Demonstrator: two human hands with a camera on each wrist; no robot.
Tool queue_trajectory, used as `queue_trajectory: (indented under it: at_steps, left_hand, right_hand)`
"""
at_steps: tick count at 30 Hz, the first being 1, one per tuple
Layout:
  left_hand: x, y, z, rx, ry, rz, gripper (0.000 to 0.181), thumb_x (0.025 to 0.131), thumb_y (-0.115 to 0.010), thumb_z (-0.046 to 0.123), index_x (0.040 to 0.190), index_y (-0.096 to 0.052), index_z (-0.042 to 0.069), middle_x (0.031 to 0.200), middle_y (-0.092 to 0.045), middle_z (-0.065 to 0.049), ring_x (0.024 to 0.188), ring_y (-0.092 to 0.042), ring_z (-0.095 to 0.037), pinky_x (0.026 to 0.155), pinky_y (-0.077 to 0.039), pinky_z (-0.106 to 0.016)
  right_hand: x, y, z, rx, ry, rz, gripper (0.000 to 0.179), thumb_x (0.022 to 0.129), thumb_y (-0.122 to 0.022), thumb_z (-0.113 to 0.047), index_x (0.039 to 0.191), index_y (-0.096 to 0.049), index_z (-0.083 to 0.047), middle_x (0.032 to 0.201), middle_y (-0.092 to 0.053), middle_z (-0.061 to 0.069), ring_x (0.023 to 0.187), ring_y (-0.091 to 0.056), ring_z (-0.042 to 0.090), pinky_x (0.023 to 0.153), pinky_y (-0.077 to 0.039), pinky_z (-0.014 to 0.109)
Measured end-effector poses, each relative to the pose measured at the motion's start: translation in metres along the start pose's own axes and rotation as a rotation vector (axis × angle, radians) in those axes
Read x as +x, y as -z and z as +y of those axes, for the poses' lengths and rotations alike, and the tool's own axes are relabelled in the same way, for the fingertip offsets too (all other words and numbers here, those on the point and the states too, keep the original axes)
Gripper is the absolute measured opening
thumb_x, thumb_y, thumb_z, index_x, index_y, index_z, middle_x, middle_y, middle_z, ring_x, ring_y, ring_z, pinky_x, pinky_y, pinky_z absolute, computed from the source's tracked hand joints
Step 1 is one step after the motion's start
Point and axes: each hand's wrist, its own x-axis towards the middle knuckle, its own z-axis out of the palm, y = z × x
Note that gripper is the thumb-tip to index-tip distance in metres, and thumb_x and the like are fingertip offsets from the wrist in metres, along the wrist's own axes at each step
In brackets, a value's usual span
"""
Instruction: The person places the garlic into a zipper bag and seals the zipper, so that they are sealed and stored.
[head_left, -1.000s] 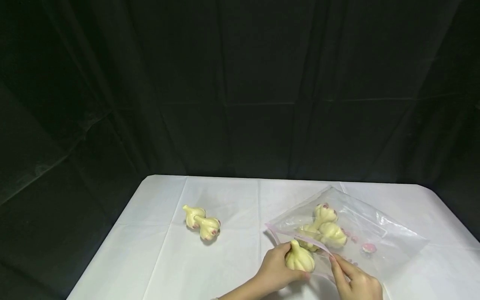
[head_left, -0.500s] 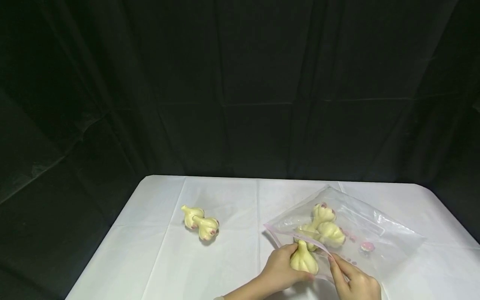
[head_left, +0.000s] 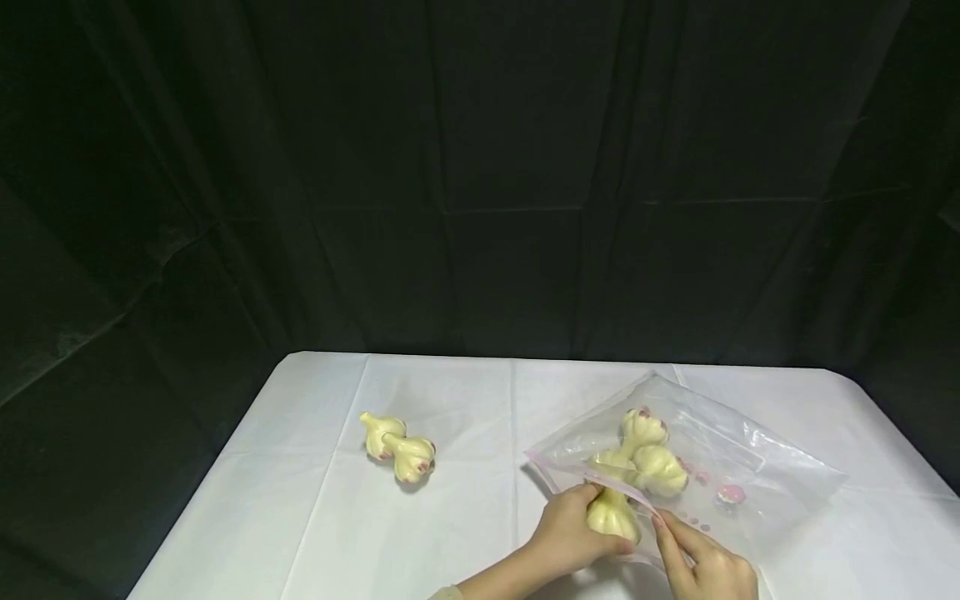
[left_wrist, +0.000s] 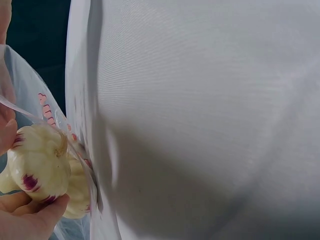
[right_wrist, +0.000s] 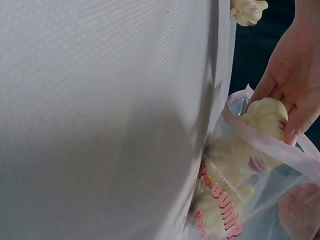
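Observation:
My left hand grips a pale garlic bulb with pink-purple marks, fingers on one side and thumb on the other. The bulb is at the mouth of a clear zip bag; its stem end lies under the pink zip edge. My right hand pinches that edge between thumb and fingers and holds it raised. Inside the bag, other garlic bulbs lie together, partly overlapped by the zip strip. The right wrist view shows red printed lettering on the plastic.
Two more garlic bulbs lie against each other at the left of the white-covered table. Black cloth hangs behind the table and along its sides.
My left hand has moved slightly right with the garlic bulb, whose stem has passed under the bag's pink edge. My right hand keeps its pinch on the bag almost unmoved.

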Motion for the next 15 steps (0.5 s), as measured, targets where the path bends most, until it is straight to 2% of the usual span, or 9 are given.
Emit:
queue_trajectory:
  at_steps: [8,11,15]
  left_hand:
    - [0.006,-0.008,0.001,-0.001,-0.004,0.067,0.06,0.06,-0.08,0.028,0.111,-0.057,0.005,0.099,-0.061,0.002,0.078,-0.055,-0.003,0.066,-0.046,-0.015]
    - [0.008,-0.011,0.0,-0.024,-0.018,0.071,0.059,0.061,-0.08,0.026,0.111,-0.057,0.007,0.101,-0.061,0.003,0.079,-0.055,-0.003,0.068,-0.046,-0.015]
    - [0.01,-0.014,0.0,-0.035,-0.044,0.073,0.06,0.061,-0.08,0.026,0.113,-0.056,0.009,0.108,-0.059,0.004,0.092,-0.055,-0.005,0.079,-0.045,-0.018]
  right_hand:
    - [-0.001,0.0,0.001,0.009,0.005,0.009,0.01,0.071,-0.067,-0.004,0.077,-0.068,0.003,0.066,-0.064,0.017,0.044,-0.058,0.028,0.04,-0.045,0.014]
    - [-0.002,-0.001,0.0,0.013,0.002,0.012,0.009,0.072,-0.067,-0.004,0.077,-0.067,0.004,0.067,-0.064,0.018,0.046,-0.058,0.029,0.042,-0.045,0.013]
    - [-0.001,-0.001,0.0,0.01,0.003,0.018,0.01,0.073,-0.067,-0.005,0.076,-0.067,0.004,0.067,-0.064,0.017,0.047,-0.059,0.03,0.042,-0.046,0.013]
